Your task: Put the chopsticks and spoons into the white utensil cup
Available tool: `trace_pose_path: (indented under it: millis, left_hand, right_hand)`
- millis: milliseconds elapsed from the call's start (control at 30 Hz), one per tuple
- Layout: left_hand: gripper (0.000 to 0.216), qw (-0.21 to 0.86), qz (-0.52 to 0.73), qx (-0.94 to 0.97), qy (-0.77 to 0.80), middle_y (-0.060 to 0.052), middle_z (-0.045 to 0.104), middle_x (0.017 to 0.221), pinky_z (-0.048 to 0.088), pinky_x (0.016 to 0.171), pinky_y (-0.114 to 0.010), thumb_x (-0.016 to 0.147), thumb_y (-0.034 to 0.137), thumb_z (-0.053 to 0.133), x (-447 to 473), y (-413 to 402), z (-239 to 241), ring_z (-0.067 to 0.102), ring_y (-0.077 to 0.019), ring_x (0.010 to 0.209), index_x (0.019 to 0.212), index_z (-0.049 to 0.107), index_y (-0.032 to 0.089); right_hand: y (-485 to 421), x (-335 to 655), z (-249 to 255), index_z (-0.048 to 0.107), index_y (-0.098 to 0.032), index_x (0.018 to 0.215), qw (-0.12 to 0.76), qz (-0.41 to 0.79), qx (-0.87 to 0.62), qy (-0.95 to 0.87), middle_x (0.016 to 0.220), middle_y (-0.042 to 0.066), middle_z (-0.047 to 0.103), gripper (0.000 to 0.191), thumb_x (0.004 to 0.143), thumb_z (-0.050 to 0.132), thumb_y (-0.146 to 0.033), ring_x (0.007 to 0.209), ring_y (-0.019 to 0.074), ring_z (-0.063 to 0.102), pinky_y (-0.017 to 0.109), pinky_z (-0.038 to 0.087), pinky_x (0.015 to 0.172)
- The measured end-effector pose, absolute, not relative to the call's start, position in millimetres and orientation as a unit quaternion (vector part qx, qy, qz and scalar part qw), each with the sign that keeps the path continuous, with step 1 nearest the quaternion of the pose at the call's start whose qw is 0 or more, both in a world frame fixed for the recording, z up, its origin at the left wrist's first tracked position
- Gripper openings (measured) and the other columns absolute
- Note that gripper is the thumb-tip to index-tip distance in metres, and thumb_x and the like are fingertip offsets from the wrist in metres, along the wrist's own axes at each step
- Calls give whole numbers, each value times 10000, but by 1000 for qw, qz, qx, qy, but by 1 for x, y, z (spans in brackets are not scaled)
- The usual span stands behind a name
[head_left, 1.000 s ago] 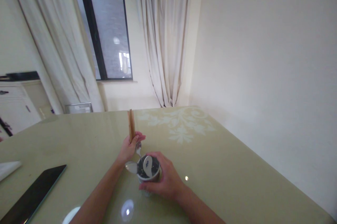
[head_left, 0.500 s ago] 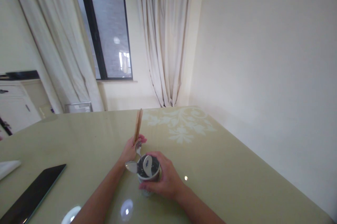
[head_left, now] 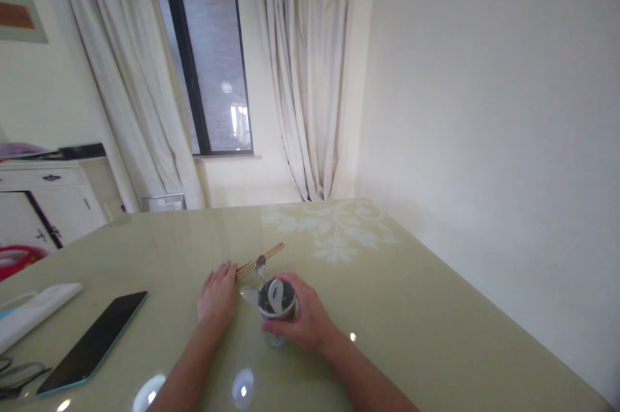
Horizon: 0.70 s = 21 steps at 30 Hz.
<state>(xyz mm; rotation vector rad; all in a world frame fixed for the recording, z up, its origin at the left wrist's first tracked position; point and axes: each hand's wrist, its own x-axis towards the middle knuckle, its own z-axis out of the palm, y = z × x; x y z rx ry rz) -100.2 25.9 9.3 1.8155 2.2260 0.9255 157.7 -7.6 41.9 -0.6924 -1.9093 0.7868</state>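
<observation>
My right hand (head_left: 303, 325) is wrapped round a small dark cup (head_left: 277, 304) standing on the glossy green table (head_left: 411, 309). In the cup are a white ceramic spoon (head_left: 276, 292) and a metal spoon (head_left: 260, 264), both leaning against its rim. A pair of wooden chopsticks (head_left: 261, 259) lies flat on the table just left of the cup, pointing away to the right. My left hand (head_left: 217, 294) rests flat on the table with its fingers stretched out, fingertips at the chopsticks' near end.
A dark phone (head_left: 92, 344) lies on the table at the left, with a white flat object (head_left: 36, 309) and cables (head_left: 19, 376) beyond it. A white cabinet (head_left: 48, 195), curtains and a window stand behind the table. A bare wall runs along the right.
My left hand held the chopsticks upright beside the cup; they now lie flat on the table and the hand has flattened out. The camera has shifted a little to the left.
</observation>
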Motion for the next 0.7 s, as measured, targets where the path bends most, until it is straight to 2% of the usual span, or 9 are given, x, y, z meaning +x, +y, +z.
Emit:
trace_pose_path:
  millis: [67, 200, 400, 600, 700]
  left_hand:
    - [530, 34, 249, 603, 757, -155, 649, 1509, 397, 1205, -504, 871, 68, 468, -110, 21, 6, 566, -326, 1440, 1336, 665, 229]
    - [566, 46, 216, 584, 782, -148, 646, 1520, 502, 1100, -548, 889, 115, 470, -121, 24, 1, 632, -393, 1367, 1413, 635, 252]
    - [553, 81, 221, 620, 749, -160, 676, 1479, 492, 1120, -537, 921, 230, 490, -111, 28, 8, 632, -373, 1373, 1460, 607, 258]
    - [477, 157, 314, 726, 591, -109, 758, 1370, 421, 1226, -476, 805, 352, 623, -82, 31, 4, 633, -361, 1374, 1261, 756, 299]
    - [483, 156, 328, 736, 571, -137, 697, 1464, 382, 1259, -453, 763, 393, 685, -73, 35, -5, 565, -389, 1447, 1225, 782, 290]
  right_hand:
    - [-7, 157, 42, 633, -238, 1340, 463, 314, -283, -779, 1272, 92, 735, 799, 675, 975, -519, 1147, 294, 707, 425, 527, 1040]
    - [-7, 156, 42, 644, -244, 1323, 460, 307, -289, -782, 1228, 81, 746, 801, 657, 983, -530, 1105, 289, 719, 413, 539, 1004]
    - [-7, 154, 43, 645, -247, 1328, 457, 303, -291, -784, 1242, 83, 747, 817, 649, 981, -554, 1115, 291, 718, 413, 535, 1017]
    - [-7, 152, 44, 650, -248, 1323, 463, 310, -280, -781, 1282, 92, 751, 819, 648, 978, -575, 1165, 303, 715, 422, 533, 1044]
    - [-8, 152, 46, 653, -242, 1320, 465, 309, -276, -782, 1300, 97, 748, 816, 650, 978, -575, 1188, 307, 708, 429, 524, 1060]
